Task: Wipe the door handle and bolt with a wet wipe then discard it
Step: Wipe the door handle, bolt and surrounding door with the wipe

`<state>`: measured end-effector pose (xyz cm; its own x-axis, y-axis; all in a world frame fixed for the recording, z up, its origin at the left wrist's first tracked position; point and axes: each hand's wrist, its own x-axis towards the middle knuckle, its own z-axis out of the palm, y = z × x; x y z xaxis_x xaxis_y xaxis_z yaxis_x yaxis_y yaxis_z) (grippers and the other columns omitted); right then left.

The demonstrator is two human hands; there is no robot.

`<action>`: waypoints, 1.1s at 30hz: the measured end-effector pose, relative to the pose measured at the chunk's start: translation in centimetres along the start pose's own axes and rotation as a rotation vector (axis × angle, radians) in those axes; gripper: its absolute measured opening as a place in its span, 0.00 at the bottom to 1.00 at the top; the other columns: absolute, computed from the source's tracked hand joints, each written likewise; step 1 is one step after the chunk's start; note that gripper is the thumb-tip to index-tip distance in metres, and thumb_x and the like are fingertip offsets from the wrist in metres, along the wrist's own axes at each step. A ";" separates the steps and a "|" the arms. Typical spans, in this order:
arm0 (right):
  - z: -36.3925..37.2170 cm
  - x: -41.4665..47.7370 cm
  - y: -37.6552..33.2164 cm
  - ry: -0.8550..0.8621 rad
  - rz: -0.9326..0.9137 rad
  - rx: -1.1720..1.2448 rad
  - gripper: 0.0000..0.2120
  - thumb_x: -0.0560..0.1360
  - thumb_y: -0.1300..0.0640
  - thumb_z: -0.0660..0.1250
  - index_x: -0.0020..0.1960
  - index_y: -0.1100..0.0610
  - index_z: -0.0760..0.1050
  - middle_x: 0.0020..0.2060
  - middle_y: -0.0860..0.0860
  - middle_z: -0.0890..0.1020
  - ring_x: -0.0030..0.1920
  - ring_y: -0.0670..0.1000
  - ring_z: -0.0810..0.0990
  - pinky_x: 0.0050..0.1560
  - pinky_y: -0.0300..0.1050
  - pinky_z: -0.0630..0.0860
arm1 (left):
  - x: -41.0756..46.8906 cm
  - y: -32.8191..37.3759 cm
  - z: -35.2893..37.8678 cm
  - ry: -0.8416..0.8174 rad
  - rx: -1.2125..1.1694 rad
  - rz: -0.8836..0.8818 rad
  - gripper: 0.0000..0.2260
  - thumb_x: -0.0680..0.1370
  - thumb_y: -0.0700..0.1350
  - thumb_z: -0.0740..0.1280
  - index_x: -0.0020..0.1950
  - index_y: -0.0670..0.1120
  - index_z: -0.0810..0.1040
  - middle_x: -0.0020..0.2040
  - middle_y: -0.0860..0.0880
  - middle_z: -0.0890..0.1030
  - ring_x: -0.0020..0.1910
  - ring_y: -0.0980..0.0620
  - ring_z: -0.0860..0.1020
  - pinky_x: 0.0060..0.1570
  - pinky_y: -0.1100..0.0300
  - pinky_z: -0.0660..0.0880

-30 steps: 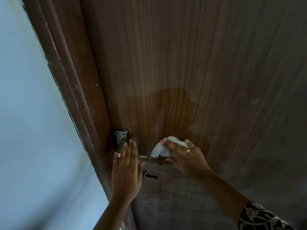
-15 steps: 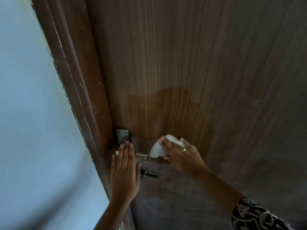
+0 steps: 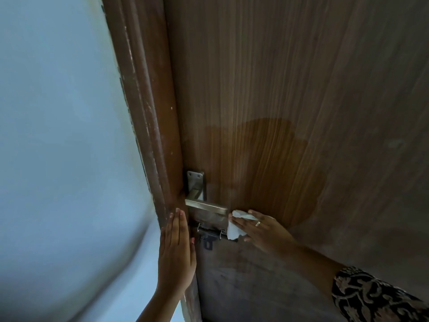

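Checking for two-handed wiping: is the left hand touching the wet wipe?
Apart. Head view shows the bolt lying between left hand and wet wipe.

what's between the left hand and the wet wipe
The dark bolt, just below the handle, sits between left hand and wet wipe; head view.
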<state>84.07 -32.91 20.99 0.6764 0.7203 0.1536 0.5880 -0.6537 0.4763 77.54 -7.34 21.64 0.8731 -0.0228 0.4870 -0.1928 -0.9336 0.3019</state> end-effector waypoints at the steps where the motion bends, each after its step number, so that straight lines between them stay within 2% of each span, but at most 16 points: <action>1: 0.1 1.2 -0.4 -0.036 -0.024 0.018 0.33 0.74 0.44 0.65 0.74 0.54 0.61 0.72 0.46 0.68 0.67 0.45 0.71 0.70 0.45 0.65 | -0.1 0.0 -0.2 -0.009 0.003 -0.004 0.27 0.81 0.52 0.43 0.73 0.36 0.63 0.72 0.39 0.67 0.71 0.41 0.66 0.66 0.45 0.66; 3: -0.1 3.3 -1.3 -0.103 -0.076 0.060 0.31 0.73 0.41 0.65 0.72 0.51 0.65 0.70 0.44 0.70 0.67 0.45 0.72 0.68 0.43 0.69 | -0.5 -0.2 -0.6 -0.029 0.008 -0.009 0.29 0.81 0.53 0.39 0.73 0.37 0.63 0.73 0.39 0.67 0.71 0.41 0.66 0.66 0.45 0.65; 6: -1.0 5.6 -2.2 -0.112 -0.123 0.038 0.28 0.72 0.40 0.65 0.69 0.50 0.71 0.69 0.45 0.72 0.67 0.46 0.72 0.66 0.43 0.70 | -1.2 -0.8 -0.8 -0.043 0.014 -0.026 0.30 0.80 0.52 0.36 0.75 0.38 0.60 0.75 0.41 0.63 0.74 0.43 0.62 0.69 0.46 0.62; 8: -1.5 6.8 -2.6 -0.136 -0.067 0.205 0.34 0.73 0.40 0.64 0.74 0.54 0.63 0.72 0.48 0.68 0.69 0.50 0.69 0.66 0.47 0.67 | -1.6 -1.3 -0.8 -0.053 0.022 -0.041 0.27 0.81 0.49 0.40 0.75 0.38 0.60 0.75 0.42 0.63 0.74 0.44 0.61 0.70 0.46 0.61; 10: -1.3 8.1 -3.1 -0.208 -0.092 0.247 0.37 0.76 0.41 0.59 0.77 0.55 0.49 0.76 0.50 0.58 0.74 0.52 0.60 0.69 0.51 0.61 | -1.8 -1.5 -0.9 -0.074 0.035 -0.051 0.26 0.78 0.47 0.47 0.74 0.37 0.61 0.74 0.41 0.65 0.73 0.43 0.64 0.69 0.46 0.63; 11: -1.4 8.7 -3.3 -0.220 -0.095 0.245 0.37 0.77 0.41 0.58 0.77 0.55 0.46 0.77 0.50 0.54 0.75 0.51 0.57 0.70 0.52 0.58 | -1.9 -1.5 -0.9 -0.079 0.040 -0.053 0.27 0.77 0.46 0.48 0.74 0.37 0.62 0.73 0.41 0.66 0.72 0.43 0.65 0.68 0.46 0.64; 15: -1.5 10.5 -3.9 -0.179 -0.081 0.230 0.37 0.78 0.41 0.56 0.77 0.55 0.43 0.78 0.51 0.50 0.77 0.51 0.50 0.75 0.51 0.51 | -2.4 -1.7 -0.7 -0.090 0.062 -0.046 0.26 0.77 0.45 0.53 0.73 0.37 0.63 0.73 0.41 0.66 0.72 0.44 0.66 0.67 0.45 0.64; 18: -1.6 10.6 -4.2 -0.184 -0.063 0.210 0.36 0.78 0.40 0.54 0.78 0.55 0.42 0.78 0.50 0.48 0.77 0.51 0.48 0.76 0.50 0.48 | -2.7 -1.8 -0.4 -0.089 0.048 -0.047 0.28 0.75 0.41 0.65 0.73 0.37 0.64 0.73 0.42 0.67 0.71 0.44 0.67 0.67 0.45 0.62; 20: -2.1 10.3 -4.3 -0.079 -0.038 0.204 0.36 0.77 0.39 0.57 0.77 0.54 0.49 0.77 0.50 0.55 0.76 0.51 0.56 0.74 0.48 0.56 | -2.8 -1.8 -0.2 -0.100 0.043 -0.048 0.29 0.73 0.41 0.68 0.73 0.37 0.64 0.73 0.42 0.67 0.71 0.43 0.68 0.66 0.45 0.63; 22: -2.4 10.2 -4.7 0.084 0.027 0.262 0.37 0.68 0.38 0.70 0.71 0.53 0.67 0.68 0.49 0.73 0.66 0.49 0.73 0.62 0.43 0.72 | -3.0 -1.7 0.0 -0.102 0.043 -0.046 0.28 0.75 0.41 0.66 0.73 0.38 0.64 0.73 0.42 0.67 0.71 0.44 0.67 0.66 0.45 0.63; 23: -2.1 10.2 -4.8 0.145 0.029 0.290 0.37 0.62 0.37 0.74 0.66 0.52 0.74 0.62 0.48 0.79 0.60 0.48 0.79 0.55 0.41 0.76 | -3.1 -1.8 0.2 -0.098 0.052 -0.046 0.26 0.76 0.42 0.62 0.73 0.38 0.64 0.73 0.42 0.67 0.71 0.44 0.67 0.66 0.45 0.63; 24: -2.0 10.1 -5.1 0.155 0.032 0.298 0.36 0.60 0.37 0.76 0.64 0.52 0.76 0.59 0.48 0.81 0.58 0.48 0.80 0.52 0.41 0.78 | -3.1 -1.7 0.2 -0.104 0.058 -0.054 0.25 0.77 0.44 0.58 0.73 0.38 0.64 0.73 0.42 0.67 0.71 0.44 0.67 0.66 0.45 0.63; 27: -0.8 9.3 -5.6 0.153 0.045 0.275 0.34 0.63 0.37 0.73 0.64 0.52 0.76 0.59 0.48 0.81 0.59 0.48 0.80 0.53 0.42 0.78 | -3.0 -1.7 0.1 -0.111 0.050 -0.075 0.24 0.80 0.46 0.47 0.72 0.38 0.66 0.73 0.43 0.66 0.70 0.45 0.68 0.65 0.46 0.64; 29: -0.6 8.4 -5.4 0.044 0.057 0.284 0.34 0.64 0.34 0.71 0.64 0.51 0.76 0.59 0.47 0.81 0.59 0.45 0.79 0.54 0.40 0.77 | -2.7 -1.8 0.0 -0.110 0.054 -0.079 0.27 0.82 0.49 0.40 0.71 0.38 0.68 0.71 0.42 0.70 0.69 0.44 0.69 0.64 0.46 0.67; 31: -0.4 7.6 -4.7 -0.106 0.010 0.162 0.36 0.69 0.34 0.66 0.70 0.53 0.69 0.67 0.50 0.75 0.67 0.47 0.72 0.65 0.44 0.71 | -2.7 -2.0 0.3 -0.084 0.059 -0.054 0.22 0.81 0.47 0.50 0.72 0.38 0.67 0.72 0.42 0.69 0.70 0.44 0.69 0.66 0.45 0.65; 33: 0.1 6.9 -4.0 -0.153 -0.078 0.115 0.37 0.75 0.36 0.58 0.76 0.55 0.56 0.74 0.52 0.64 0.74 0.51 0.62 0.73 0.50 0.59 | -2.5 -2.2 0.4 -0.081 0.048 -0.056 0.25 0.76 0.43 0.64 0.72 0.38 0.66 0.72 0.42 0.68 0.70 0.43 0.68 0.66 0.45 0.64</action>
<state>86.46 -25.33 20.06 0.6813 0.7318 -0.0171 0.6821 -0.6261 0.3779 75.97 -5.42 19.41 0.9157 0.0024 0.4018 -0.1230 -0.9503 0.2860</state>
